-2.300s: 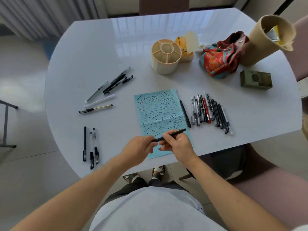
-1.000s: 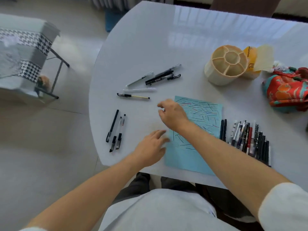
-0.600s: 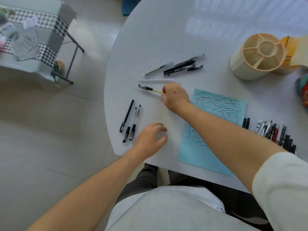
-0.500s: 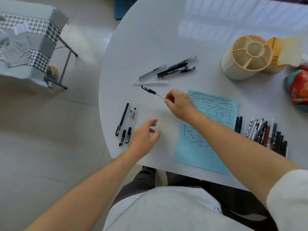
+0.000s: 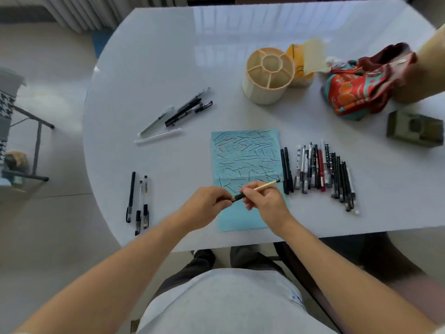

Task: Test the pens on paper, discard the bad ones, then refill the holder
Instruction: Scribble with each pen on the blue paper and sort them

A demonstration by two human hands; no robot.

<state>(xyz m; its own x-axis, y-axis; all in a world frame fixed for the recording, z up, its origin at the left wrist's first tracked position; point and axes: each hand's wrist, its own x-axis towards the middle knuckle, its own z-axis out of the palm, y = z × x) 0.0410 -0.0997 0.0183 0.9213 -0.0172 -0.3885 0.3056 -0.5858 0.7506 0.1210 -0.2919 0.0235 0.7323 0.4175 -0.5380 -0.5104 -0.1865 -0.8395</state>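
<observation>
A gold-barrelled pen with a black cap (image 5: 261, 188) hangs over the near part of the blue scribbled paper (image 5: 245, 155). My right hand (image 5: 262, 201) grips its barrel. My left hand (image 5: 207, 201) pinches its black cap end. The empty beige divided holder (image 5: 268, 75) stands at the back. A row of several pens (image 5: 320, 172) lies right of the paper. Three pens (image 5: 138, 201) lie near the left edge. Another small group of pens (image 5: 178, 114) lies at mid-left, with a white pen (image 5: 157, 137) beside it.
A red patterned cloth pouch (image 5: 361, 85) and a tan paper roll (image 5: 431, 66) sit at the back right. A green box (image 5: 415, 128) lies at the right edge. A yellow container (image 5: 301, 63) stands behind the holder. A folding stand (image 5: 14, 131) is on the floor to the left.
My right hand picked up the gold pen from the left group and carried it over the paper. My left hand came in and took hold of its cap end.
</observation>
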